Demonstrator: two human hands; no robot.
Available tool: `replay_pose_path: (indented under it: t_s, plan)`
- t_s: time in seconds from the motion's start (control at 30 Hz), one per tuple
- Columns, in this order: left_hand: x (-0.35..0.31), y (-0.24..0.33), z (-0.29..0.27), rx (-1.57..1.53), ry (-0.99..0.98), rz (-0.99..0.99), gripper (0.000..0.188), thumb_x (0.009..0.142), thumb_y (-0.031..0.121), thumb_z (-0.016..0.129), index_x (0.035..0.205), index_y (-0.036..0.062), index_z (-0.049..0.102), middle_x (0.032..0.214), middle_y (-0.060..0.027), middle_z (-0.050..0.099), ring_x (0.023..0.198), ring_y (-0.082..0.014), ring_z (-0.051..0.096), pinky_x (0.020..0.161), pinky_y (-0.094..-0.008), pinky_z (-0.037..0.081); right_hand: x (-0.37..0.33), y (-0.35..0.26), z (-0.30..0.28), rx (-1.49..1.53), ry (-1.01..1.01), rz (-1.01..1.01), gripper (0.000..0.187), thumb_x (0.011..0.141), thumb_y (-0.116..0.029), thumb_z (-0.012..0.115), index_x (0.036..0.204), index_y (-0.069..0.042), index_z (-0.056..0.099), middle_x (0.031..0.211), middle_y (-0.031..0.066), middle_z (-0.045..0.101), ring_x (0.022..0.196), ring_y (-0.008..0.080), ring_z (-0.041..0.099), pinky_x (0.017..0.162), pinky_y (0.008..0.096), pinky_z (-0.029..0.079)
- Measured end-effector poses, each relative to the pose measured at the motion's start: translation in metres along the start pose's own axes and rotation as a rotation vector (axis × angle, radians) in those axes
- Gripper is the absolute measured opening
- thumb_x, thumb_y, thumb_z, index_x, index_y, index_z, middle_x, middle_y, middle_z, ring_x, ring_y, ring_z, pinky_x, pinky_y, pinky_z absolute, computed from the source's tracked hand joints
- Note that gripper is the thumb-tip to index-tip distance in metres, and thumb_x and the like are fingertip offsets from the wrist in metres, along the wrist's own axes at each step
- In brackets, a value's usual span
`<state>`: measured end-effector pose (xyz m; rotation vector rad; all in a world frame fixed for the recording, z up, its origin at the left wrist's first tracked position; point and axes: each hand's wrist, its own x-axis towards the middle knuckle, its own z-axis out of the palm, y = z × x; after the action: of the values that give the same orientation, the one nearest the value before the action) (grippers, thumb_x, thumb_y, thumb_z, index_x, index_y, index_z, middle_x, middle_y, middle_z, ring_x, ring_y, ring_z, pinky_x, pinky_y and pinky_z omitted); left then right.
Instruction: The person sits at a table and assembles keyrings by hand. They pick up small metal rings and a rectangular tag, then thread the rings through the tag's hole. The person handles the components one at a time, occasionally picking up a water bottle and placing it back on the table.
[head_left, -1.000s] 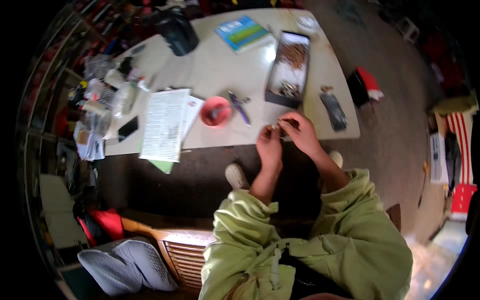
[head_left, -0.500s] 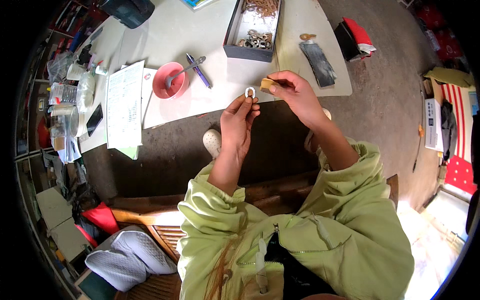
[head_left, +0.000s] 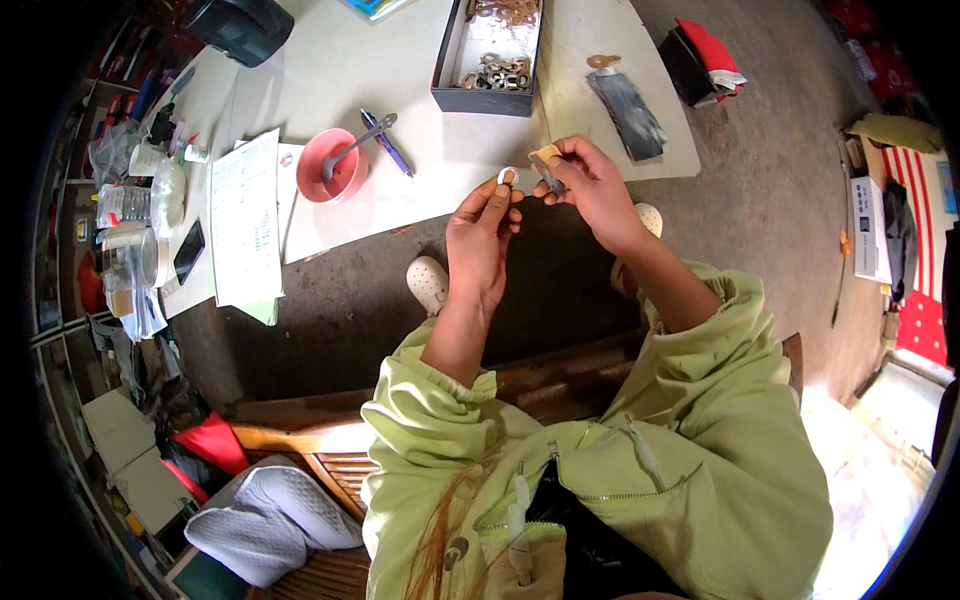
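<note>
My left hand point(head_left: 478, 240) is closed, pinching a small silvery ring-shaped piece point(head_left: 509, 175) upright between thumb and fingertips. Just to its right, my right hand point(head_left: 598, 195) grips a small folded piece of sandpaper point(head_left: 546, 154), tan on one face and dark grey on the other. The sandpaper's grey part hangs near the ring, with a small gap between them. Both hands are held in front of the table's near edge. Beyond them stands a black open box point(head_left: 484, 101) with several shiny metal loops point(head_left: 497, 72) and brownish ones inside.
On the white table point(head_left: 420, 210) are a pink bowl point(head_left: 312, 165) with a spoon, a purple pen point(head_left: 391, 150), papers point(head_left: 246, 220), a phone point(head_left: 189, 250) and a dark grey strip point(head_left: 628, 115). A black bin point(head_left: 240, 30) stands at the far left. A wooden bench point(head_left: 300, 437) is beneath me.
My right hand has turned the sandpaper, so its dark grey face now shows beside the ring. The ring has tilted slightly in my left hand. The view has shifted a little.
</note>
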<state>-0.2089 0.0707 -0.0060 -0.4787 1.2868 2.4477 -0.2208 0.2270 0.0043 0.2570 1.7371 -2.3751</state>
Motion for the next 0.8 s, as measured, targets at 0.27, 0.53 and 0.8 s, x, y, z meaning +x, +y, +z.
replay_pose_path:
  t_s: [0.27,0.53,0.8]
  plan:
    - [0.002,-0.006,0.02,0.42,-0.067,0.553,0.022,0.085,-0.002,0.056,0.106,-0.0015,0.061,0.094,-0.0028,0.06,0.086,-0.0088,0.054,0.074,-0.0204,0.044,-0.001,-0.005,0.004,0.283,-0.059,0.069,0.016,0.085,-0.013,0.059,0.098,-0.006,0.05,0.086,0.0008,0.056,0.072,0.0075,0.052,0.067,0.022,0.042]
    - [-0.005,0.003,0.044,0.154,-0.094,0.397,0.024,0.087,0.004,0.055,0.111,-0.0008,0.056,0.094,-0.0068,0.062,0.083,-0.0121,0.059,0.072,-0.0221,0.047,0.002,-0.016,-0.004,-0.134,0.078,-0.297,0.021,0.082,-0.011,0.063,0.096,-0.001,0.051,0.082,0.0009,0.056,0.072,0.0062,0.05,0.065,0.0202,0.042]
    - [0.004,-0.003,0.043,-0.112,-0.082,0.184,0.016,0.088,0.007,0.055,0.101,0.0003,0.061,0.089,-0.0064,0.065,0.07,-0.0093,0.059,0.063,-0.0202,0.048,-0.002,-0.021,-0.004,-0.154,0.117,-0.327,0.019,0.086,-0.015,0.06,0.095,0.0,0.052,0.084,0.0013,0.057,0.072,0.0055,0.052,0.064,0.0202,0.043]
